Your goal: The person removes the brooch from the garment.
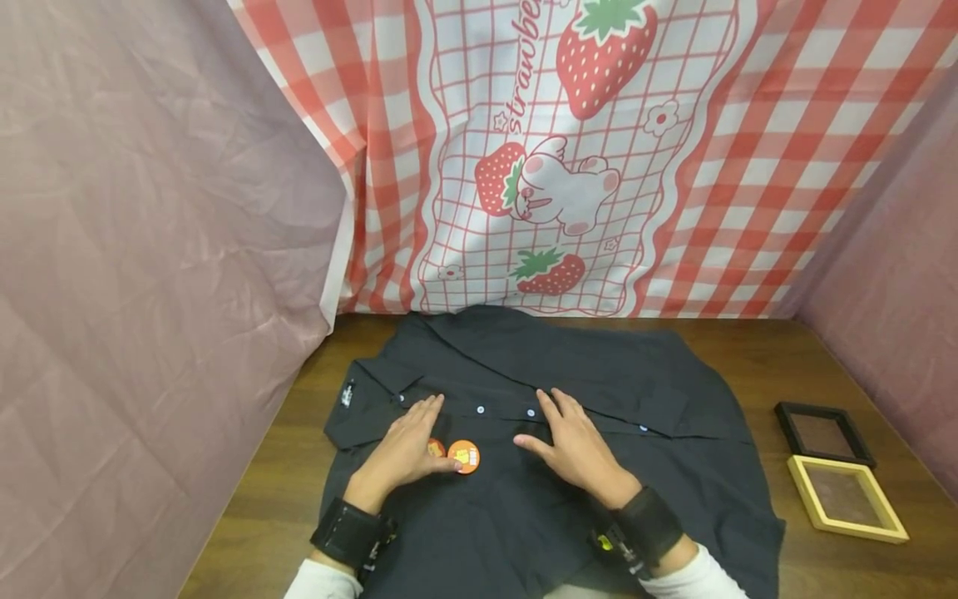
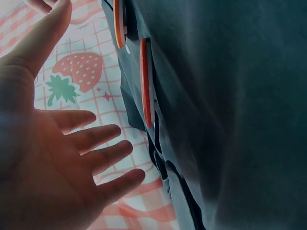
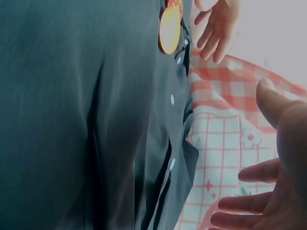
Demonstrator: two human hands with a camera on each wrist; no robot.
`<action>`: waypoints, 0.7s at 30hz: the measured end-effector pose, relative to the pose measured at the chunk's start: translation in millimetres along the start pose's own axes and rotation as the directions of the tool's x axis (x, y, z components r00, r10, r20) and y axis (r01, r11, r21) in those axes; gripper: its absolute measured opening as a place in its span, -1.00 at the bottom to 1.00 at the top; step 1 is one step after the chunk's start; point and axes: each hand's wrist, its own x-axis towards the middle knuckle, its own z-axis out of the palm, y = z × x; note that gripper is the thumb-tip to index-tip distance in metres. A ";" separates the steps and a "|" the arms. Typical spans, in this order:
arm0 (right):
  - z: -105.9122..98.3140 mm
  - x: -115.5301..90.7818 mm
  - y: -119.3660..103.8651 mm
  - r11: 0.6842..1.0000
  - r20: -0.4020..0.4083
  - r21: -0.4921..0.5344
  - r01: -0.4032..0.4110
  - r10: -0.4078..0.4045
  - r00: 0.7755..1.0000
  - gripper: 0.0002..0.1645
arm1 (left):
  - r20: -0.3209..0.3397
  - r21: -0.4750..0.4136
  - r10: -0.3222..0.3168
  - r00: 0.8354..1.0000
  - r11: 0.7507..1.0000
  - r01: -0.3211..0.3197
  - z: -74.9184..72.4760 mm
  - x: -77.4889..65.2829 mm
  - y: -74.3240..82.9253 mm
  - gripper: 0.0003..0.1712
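Note:
A dark short-sleeved shirt (image 1: 509, 516) with pale buttons (image 1: 481, 409) down its front lies spread on the wooden table, its collar (image 1: 359, 399) to the left. Two round orange badges sit side by side on its chest: one badge (image 1: 467, 458) shows nearly whole, the other badge (image 1: 436, 448) is partly behind my left hand (image 1: 404, 445). That hand hovers over the shirt with its fingers extended and holds nothing; in the left wrist view a gap separates its fingers from the badge edges. Over the button strip, farther right, my right hand (image 1: 582, 453) also hovers, fingers spread and holding nothing.
At the table's right side lie a black frame (image 1: 786, 409) and a pale yellow frame (image 1: 861, 530), close together. A red-checked strawberry cloth (image 1: 718, 266) hangs along the back edge. Pinkish curtains (image 1: 150, 249) enclose the left and right sides.

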 end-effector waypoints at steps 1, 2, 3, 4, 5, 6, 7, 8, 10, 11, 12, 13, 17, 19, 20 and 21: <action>0.7 0.4 -1.4 1.000 0.000 0.006 0.008 -0.008 1.000 0.01 | 0.002 0.001 -0.007 1.000 1.000 0.007 -0.3 -0.6 0.3 0.24; 1.6 0.9 -2.6 1.000 0.000 0.010 0.020 -0.020 1.000 0.00 | 0.003 0.002 -0.012 1.000 1.000 0.012 -0.5 -0.9 0.4 0.23; 2.4 1.1 -3.7 0.999 0.003 0.017 0.030 -0.030 1.000 -0.01 | 0.002 0.001 -0.014 1.000 1.000 0.014 -0.6 -1.3 0.2 0.21; 3.1 1.2 -4.6 0.999 0.006 0.020 0.042 -0.042 0.999 -0.02 | 0.004 0.001 -0.019 1.000 1.000 0.019 -0.8 -1.8 0.3 0.20; 3.6 1.3 -5.6 0.998 0.010 0.023 0.053 -0.053 0.999 -0.03 | 0.005 0.000 -0.022 1.000 1.000 0.022 -0.9 -2.4 0.2 0.19; 4.1 1.3 -6.5 0.998 0.015 0.023 0.065 -0.065 0.998 -0.04 | 0.007 -0.001 -0.026 1.000 1.000 0.026 -0.9 -2.5 0.2 0.18; 4.4 1.3 -6.9 0.997 0.019 0.023 0.075 -0.076 0.997 -0.05 | 0.009 -0.001 -0.027 1.000 1.000 0.027 -1.0 -2.5 0.3 0.18; 4.9 1.2 -7.3 0.996 0.020 0.020 0.084 -0.085 0.996 -0.06 | 0.011 -0.001 -0.029 1.000 1.000 0.029 -1.0 -2.5 0.5 0.18; 5.5 1.5 -8.3 0.995 0.024 0.019 0.095 -0.096 0.995 -0.08 | 0.013 -0.006 -0.028 1.000 1.000 0.028 -0.9 -2.9 0.6 0.18; 6.1 1.6 -8.8 0.995 0.025 0.017 0.101 -0.101 0.995 -0.08 | 0.013 -0.008 -0.026 1.000 1.000 0.026 -0.8 -3.3 0.5 0.18; 6.7 1.8 -9.4 0.994 0.027 0.017 0.105 -0.105 0.994 -0.08 | 0.014 -0.011 -0.025 1.000 1.000 0.025 -0.8 -3.5 0.5 0.18; 7.4 2.0 -10.0 0.994 0.028 0.018 0.107 -0.107 0.994 -0.08 | 0.018 -0.015 -0.027 0.999 1.000 0.027 -0.6 -3.7 0.3 0.18; 10.3 2.0 -13.2 0.993 0.042 0.027 0.111 -0.112 0.993 -0.10 | 0.035 -0.017 -0.032 0.999 0.999 0.033 0.8 -4.3 -0.4 0.16; 11.7 1.8 -15.0 0.993 0.044 0.032 0.114 -0.115 0.992 -0.10 | 0.049 -0.008 -0.036 0.998 0.999 0.037 1.5 -4.0 -0.6 0.16; 12.5 1.8 -15.7 0.993 0.044 0.035 0.115 -0.117 0.992 -0.11 | 0.050 -0.005 -0.034 0.998 0.999 0.034 1.7 -4.0 -0.5 0.15; 13.3 1.7 -16.5 0.992 0.043 0.037 0.117 -0.119 0.992 -0.11 | 0.054 -0.004 -0.033 0.998 0.999 0.033 1.9 -3.8 -0.3 0.14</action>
